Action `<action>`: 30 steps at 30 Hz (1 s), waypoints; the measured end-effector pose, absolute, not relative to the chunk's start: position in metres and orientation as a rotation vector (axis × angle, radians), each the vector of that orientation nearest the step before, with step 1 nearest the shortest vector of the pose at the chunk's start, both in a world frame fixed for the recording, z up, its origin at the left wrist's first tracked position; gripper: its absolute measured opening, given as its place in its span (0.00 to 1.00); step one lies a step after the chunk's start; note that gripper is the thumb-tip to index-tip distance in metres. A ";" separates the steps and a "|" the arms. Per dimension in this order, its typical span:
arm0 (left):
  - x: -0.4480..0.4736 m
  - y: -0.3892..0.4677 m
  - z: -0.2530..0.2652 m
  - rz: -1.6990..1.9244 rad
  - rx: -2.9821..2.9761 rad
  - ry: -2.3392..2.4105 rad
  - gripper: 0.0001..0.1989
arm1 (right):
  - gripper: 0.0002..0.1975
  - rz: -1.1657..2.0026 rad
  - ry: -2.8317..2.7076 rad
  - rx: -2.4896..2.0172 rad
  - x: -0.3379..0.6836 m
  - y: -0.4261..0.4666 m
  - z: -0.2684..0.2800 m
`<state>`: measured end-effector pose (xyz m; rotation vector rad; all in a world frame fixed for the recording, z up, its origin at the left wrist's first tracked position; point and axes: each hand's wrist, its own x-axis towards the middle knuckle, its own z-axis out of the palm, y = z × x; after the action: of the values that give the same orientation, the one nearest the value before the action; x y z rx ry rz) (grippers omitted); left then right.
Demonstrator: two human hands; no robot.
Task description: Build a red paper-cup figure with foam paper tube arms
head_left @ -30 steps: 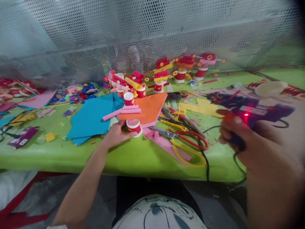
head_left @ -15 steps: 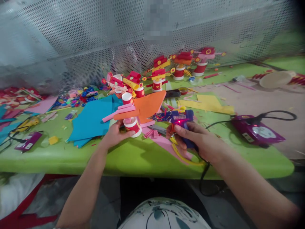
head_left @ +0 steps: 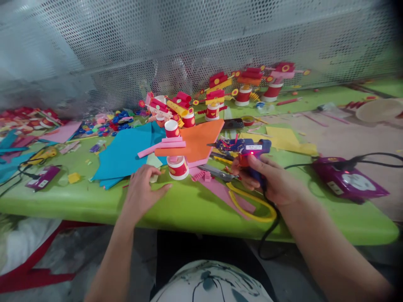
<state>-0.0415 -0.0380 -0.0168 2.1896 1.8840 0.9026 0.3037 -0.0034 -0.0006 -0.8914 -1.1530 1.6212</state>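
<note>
My right hand [head_left: 267,178] grips a blue hot glue gun [head_left: 248,147], its nozzle pointing left and a small red light glowing on its body. Left of it stands a paper-cup figure [head_left: 178,168], made of red and white cups with pink and orange paper rolls between them. My left hand [head_left: 143,188] is open beside the figure's lower cup, thumb and fingers apart and off it. Pink folded paper springs [head_left: 201,176] lie just right of the cup. Scissors [head_left: 220,173] with yellow handles rest under the glue gun.
Blue paper sheets [head_left: 124,153] and an orange sheet [head_left: 201,140] lie around the figure. Several finished cup figures [head_left: 212,111] stand along the perforated metal screen. A purple power strip [head_left: 349,178] sits at right, its black cord reaching toward the glue gun.
My left hand has let go of the cup figure and drawn back to the left. The glue gun in my right hand has shifted slightly right and up. The figure stays standing.
</note>
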 end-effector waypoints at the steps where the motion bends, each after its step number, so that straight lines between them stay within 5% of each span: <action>1: -0.035 -0.047 -0.018 0.932 2.176 1.854 0.13 | 0.18 1.635 -1.132 -0.876 0.305 -0.001 -0.002; 4: -0.002 -0.057 -0.023 0.749 2.275 1.670 0.11 | 0.21 1.654 -1.113 -0.848 0.307 0.005 -0.007; 10: 0.060 -0.037 -0.026 0.259 2.738 1.877 0.22 | 0.20 1.647 -1.076 -0.836 0.308 0.003 -0.009; 18: 0.074 -0.030 -0.025 0.202 2.684 1.924 0.20 | 0.20 1.696 -1.076 -0.805 0.306 -0.001 -0.006; 22: 0.073 -0.027 -0.035 0.384 2.640 1.877 0.16 | 0.18 1.711 -1.073 -0.801 0.306 -0.003 -0.006; 30: 0.070 -0.031 -0.032 1.416 2.016 1.228 0.12 | 0.18 1.683 -1.062 -0.800 0.308 -0.003 -0.008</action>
<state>0.0705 -0.0313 -0.0322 2.0160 1.2281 1.4160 0.3084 -0.0033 -0.0077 -0.7997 -1.0621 1.6831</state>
